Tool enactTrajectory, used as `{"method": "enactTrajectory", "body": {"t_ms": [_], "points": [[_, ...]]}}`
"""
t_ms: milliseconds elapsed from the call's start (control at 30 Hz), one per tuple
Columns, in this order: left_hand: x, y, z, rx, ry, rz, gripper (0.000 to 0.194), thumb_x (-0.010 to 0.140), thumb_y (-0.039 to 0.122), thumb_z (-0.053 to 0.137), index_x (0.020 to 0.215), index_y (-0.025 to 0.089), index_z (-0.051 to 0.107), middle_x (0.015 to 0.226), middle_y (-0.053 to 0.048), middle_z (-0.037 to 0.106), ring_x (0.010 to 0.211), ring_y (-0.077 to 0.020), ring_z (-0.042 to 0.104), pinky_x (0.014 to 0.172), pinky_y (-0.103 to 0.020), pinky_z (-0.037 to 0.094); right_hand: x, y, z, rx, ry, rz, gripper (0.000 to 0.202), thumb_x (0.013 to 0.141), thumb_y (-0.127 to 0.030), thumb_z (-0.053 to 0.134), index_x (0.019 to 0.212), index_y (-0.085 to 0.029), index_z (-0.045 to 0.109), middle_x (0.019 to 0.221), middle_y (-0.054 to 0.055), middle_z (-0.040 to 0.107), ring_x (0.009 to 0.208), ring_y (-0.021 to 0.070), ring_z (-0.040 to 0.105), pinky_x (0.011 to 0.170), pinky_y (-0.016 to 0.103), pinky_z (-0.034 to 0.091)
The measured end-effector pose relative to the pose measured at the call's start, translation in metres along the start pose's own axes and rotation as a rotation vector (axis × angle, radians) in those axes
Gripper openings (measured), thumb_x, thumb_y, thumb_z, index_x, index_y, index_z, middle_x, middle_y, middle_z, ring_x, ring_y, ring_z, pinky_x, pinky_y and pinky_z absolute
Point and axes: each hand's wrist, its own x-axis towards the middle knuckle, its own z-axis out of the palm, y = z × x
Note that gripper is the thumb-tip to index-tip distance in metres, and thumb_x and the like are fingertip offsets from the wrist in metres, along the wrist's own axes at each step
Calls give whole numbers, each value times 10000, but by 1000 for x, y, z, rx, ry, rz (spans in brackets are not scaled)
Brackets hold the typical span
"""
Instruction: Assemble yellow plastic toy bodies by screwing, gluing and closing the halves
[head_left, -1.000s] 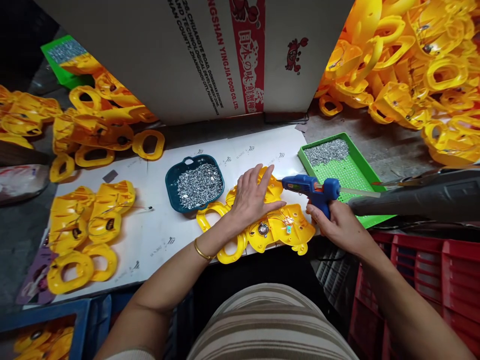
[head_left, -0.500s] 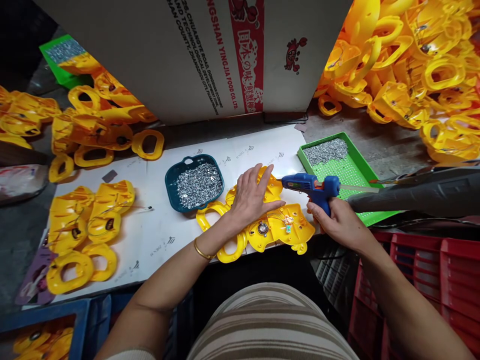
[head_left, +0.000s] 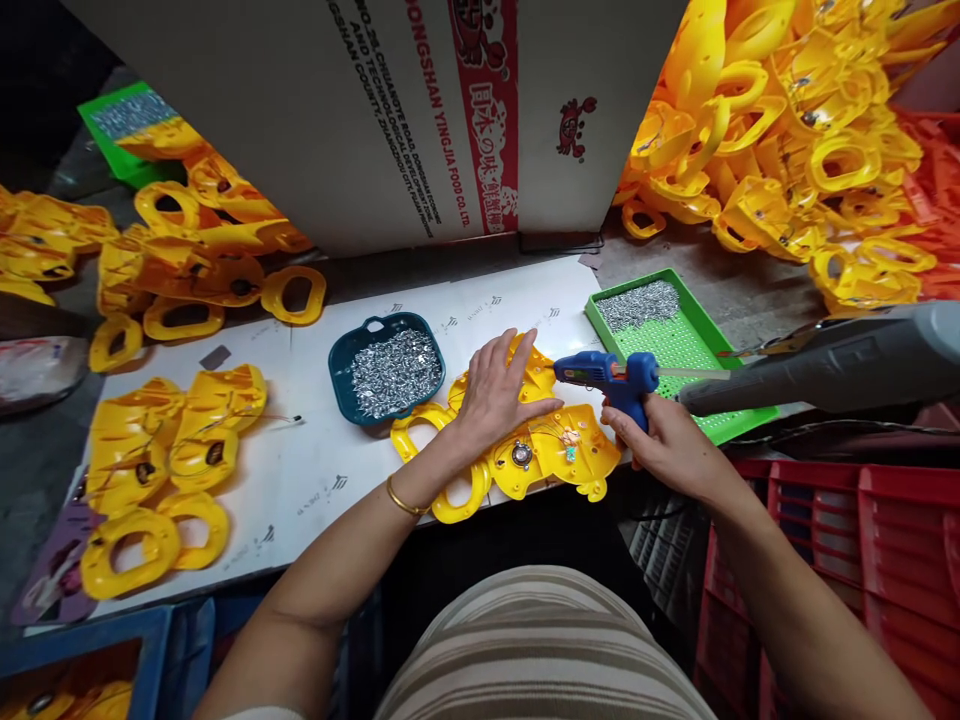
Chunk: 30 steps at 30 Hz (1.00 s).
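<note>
My right hand (head_left: pixel 660 440) is wrapped round the handle of a blue hot glue gun (head_left: pixel 600 370), with a glue stick (head_left: pixel 697 373) jutting from its back. The nozzle points left and meets the edge of the far yellow plastic shell (head_left: pixel 538 375). Across that shell lies my left hand (head_left: pixel 491 390), fingers stretched out, palm down, hiding much of it. Nearer me is a second yellow shell (head_left: pixel 589 465), hollow side up, with a round metal part (head_left: pixel 522 455), thin wires and a small circuit board in it. Both shells have ring-shaped handles at their left ends.
A dark teal tray (head_left: pixel 337 380) of small screws stands left of my hands; a green perforated tray (head_left: pixel 720 400) with more is at right. Yellow shells (head_left: pixel 135 450) lie on the board's left. A large carton (head_left: pixel 360 200) blocks the back. A grey tool-like body (head_left: pixel 825 365) juts in at right.
The glue gun's tip has shifted slightly left along the far shell's edge. My left hand stays on the shell. The whole view has turned a little.
</note>
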Motion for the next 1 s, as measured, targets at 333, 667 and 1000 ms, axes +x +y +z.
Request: {"method": "enactTrajectory", "body": {"t_ms": [333,667,1000], "points": [[2,-5,4,48,32,26,903,763,651,634,1460,191,290,1467,-216,363,1349,-374,351,1103,-547,271,-120,74,-24,533,173,7,371,724,-447,737,1015,-232,655,920,89,724,823,262,698,694,365,588],[-2,-1,-9,128,136,66,771,849,627,513,1436,144,384,1499,-241,326,1379,-397,305,1120,-619,149,-99,159,-51,637,1008,371,569,655,-719,622,776,-165,587,606,-4,567,487,123,555,458,269,493],[-100,8,-19,228,190,37,704,762,632,651,1308,202,542,1429,-172,463,1354,-364,355,1143,-554,155,17,215,-90,365,653,262,294,665,-424,761,563,-196,607,453,-10,502,408,103,378,430,293,285]]}}
